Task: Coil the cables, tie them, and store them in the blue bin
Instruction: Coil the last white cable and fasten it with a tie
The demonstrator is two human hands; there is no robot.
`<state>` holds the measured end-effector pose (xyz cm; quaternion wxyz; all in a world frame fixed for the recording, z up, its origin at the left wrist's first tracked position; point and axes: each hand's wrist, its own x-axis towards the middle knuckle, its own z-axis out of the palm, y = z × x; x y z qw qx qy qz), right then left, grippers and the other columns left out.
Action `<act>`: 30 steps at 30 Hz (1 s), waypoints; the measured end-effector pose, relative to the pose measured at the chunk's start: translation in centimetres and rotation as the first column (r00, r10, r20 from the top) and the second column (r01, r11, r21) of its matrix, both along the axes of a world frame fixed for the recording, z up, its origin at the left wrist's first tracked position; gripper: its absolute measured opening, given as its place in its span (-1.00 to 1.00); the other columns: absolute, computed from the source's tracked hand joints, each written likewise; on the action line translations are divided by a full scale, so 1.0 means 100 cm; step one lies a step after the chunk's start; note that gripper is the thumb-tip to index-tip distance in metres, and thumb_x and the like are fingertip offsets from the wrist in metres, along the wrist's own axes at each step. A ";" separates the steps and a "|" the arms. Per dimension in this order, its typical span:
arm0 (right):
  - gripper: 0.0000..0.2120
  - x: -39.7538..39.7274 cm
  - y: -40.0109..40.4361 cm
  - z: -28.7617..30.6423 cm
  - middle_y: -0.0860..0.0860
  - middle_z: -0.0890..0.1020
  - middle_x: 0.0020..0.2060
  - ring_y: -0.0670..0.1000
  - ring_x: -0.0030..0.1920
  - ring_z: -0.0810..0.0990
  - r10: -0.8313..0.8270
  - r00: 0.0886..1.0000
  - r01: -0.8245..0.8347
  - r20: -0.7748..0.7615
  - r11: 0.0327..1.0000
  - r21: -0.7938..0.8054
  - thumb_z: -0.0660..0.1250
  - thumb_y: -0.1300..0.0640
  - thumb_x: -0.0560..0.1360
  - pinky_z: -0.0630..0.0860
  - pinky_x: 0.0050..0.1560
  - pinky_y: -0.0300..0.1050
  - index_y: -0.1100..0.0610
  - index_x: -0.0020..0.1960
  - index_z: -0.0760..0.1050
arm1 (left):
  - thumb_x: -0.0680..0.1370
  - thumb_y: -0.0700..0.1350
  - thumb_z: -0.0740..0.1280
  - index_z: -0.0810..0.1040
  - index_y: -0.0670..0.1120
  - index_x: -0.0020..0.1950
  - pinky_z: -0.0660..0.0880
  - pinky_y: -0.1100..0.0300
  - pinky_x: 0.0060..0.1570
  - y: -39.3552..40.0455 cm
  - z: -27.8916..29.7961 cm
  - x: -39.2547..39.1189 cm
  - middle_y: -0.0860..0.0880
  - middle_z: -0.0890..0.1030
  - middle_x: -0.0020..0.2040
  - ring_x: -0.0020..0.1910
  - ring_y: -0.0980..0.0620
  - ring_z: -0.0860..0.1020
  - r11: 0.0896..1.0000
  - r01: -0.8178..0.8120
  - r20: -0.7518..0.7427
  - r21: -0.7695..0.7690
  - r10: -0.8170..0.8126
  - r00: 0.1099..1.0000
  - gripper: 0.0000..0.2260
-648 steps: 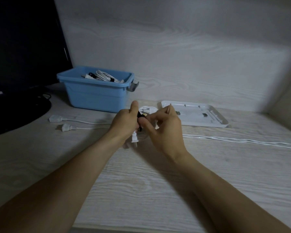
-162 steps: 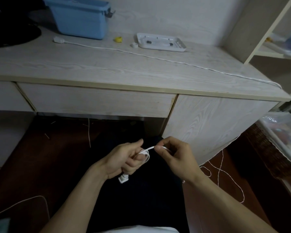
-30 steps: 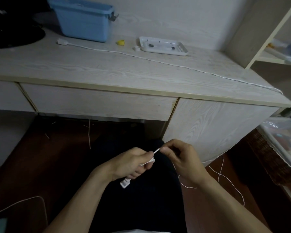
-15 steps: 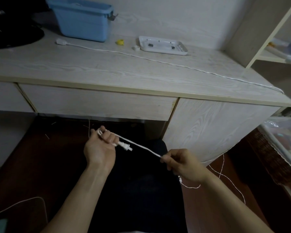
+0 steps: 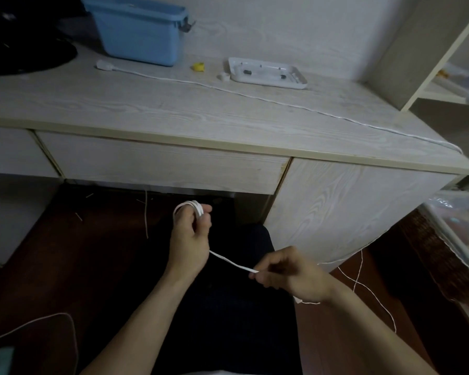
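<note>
Head view: below the front edge of the pale wood-grain counter, the left hand is closed around a thin white cable, with several small loops of it wound over the fingers at the top of the fist. From under that hand a short taut stretch of the cable runs to the right hand, which pinches it between thumb and fingertips. Past the right hand the cable trails loose in curves over the dark floor. On the counter, a second thin white cable with a plug end lies stretched from just in front of the blue plastic bin to the counter's right edge. A white rectangular tray sits on the counter right of the bin.
</note>
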<state>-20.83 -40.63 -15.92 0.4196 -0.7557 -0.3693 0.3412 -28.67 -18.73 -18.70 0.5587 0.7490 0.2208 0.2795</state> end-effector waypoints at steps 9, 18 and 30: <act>-0.84 -0.005 0.009 0.009 -0.02 0.54 -0.10 -0.03 -0.13 0.55 -0.242 0.892 0.113 0.382 0.938 0.329 0.25 0.12 0.64 0.42 -0.11 -0.30 0.14 0.05 0.60 | 0.62 -0.22 0.23 0.54 -0.10 -0.05 0.40 0.44 -0.24 -0.010 0.008 -0.006 0.07 0.58 -0.21 -0.25 0.25 0.56 0.907 0.385 -0.267 0.171 -0.333 0.904 -0.88; -0.94 -0.007 0.011 0.017 -0.17 0.59 -0.27 -0.19 -0.25 0.57 -0.488 0.738 0.302 0.466 0.856 0.419 0.33 0.15 0.57 0.40 -0.27 -0.44 0.06 -0.05 0.58 | 0.63 0.22 0.08 0.45 -0.07 -0.37 0.29 0.21 -0.34 -0.021 0.032 -0.014 0.04 0.32 -0.47 -0.46 0.08 0.29 0.734 0.648 -0.269 -0.201 -0.678 0.684 -0.48; -0.76 -0.006 0.009 0.019 -0.12 0.48 -0.54 -0.11 -0.56 0.36 -0.520 0.780 0.397 0.347 0.841 0.367 0.30 -0.03 0.54 0.23 -0.52 -0.26 0.07 -0.21 0.61 | 0.62 0.03 0.26 0.14 0.01 -0.49 -0.02 0.25 -0.50 -0.006 0.038 -0.005 0.03 0.11 -0.56 -0.60 0.09 0.05 0.808 0.194 -0.118 -0.556 -0.309 0.944 -0.48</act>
